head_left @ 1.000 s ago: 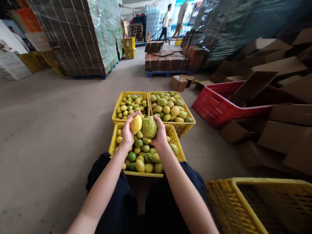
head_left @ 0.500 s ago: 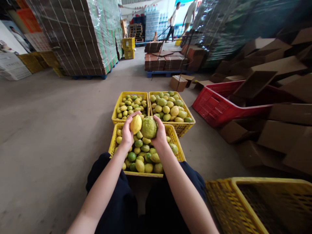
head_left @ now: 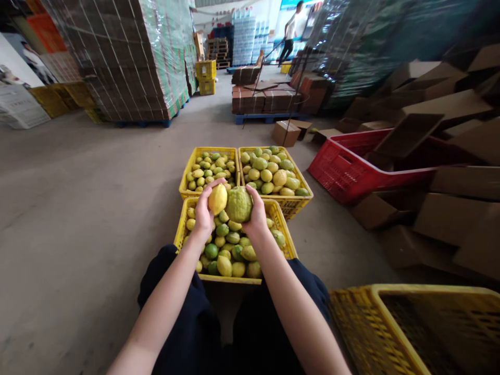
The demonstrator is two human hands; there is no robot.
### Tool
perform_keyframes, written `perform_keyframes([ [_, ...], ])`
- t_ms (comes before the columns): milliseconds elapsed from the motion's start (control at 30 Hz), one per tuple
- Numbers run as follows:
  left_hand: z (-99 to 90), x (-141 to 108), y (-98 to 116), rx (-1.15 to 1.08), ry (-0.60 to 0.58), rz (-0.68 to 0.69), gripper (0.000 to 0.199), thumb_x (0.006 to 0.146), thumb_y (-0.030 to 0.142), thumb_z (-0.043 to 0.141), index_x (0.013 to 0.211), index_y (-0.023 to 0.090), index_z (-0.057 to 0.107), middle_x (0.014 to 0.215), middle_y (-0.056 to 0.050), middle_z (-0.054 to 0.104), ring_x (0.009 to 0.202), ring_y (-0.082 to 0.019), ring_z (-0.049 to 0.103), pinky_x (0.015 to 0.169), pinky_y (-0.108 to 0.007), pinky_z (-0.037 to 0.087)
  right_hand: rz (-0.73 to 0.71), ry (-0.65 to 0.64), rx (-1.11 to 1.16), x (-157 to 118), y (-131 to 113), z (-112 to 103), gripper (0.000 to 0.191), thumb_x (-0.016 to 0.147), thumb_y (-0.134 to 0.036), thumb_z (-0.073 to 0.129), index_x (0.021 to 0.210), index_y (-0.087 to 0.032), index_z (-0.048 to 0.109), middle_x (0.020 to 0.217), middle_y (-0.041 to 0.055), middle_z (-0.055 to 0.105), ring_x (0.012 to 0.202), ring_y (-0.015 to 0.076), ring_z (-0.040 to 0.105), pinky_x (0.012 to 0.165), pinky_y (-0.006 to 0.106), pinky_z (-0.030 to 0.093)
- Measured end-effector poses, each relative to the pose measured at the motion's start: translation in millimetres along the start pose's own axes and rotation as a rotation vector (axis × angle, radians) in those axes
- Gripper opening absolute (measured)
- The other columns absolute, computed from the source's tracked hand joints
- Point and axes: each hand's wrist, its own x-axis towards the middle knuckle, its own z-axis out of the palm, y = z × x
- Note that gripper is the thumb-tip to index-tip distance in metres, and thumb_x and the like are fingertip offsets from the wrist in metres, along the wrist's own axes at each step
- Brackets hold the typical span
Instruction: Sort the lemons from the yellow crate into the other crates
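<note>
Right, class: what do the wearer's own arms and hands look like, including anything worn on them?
The left hand and right hand are ungloved, with no rings visible. The forearms are bare: no sleeves, watch or bracelets show. The wearer's only visible clothing is dark legwear.

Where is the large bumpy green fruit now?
In the head view, the bumpy green fruit is in the right hand, right of the oval yellow fruit, above a fruit-filled yellow plastic crate.
</note>
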Motion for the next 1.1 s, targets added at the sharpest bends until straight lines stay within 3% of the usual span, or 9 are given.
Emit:
perform_keyframes([
  [1100,0.4,-0.7,0.6,0.018,0.0,-0.002,0.034,0.089,0.035,0.047,0.1,0.02,0.076,0.115,-0.005,0.074,0.11,-0.022,0.067,0.101,-0.033,0.049,-0.005,0.024,-0.014,-3.2,-0.9,2.6,0.016,0.077,-0.038,0.066,0.072,-0.022,0.067,0.063,-0.0012,0.071,0.075,0.0212,0.074,0.069,0.031,0.063],
])
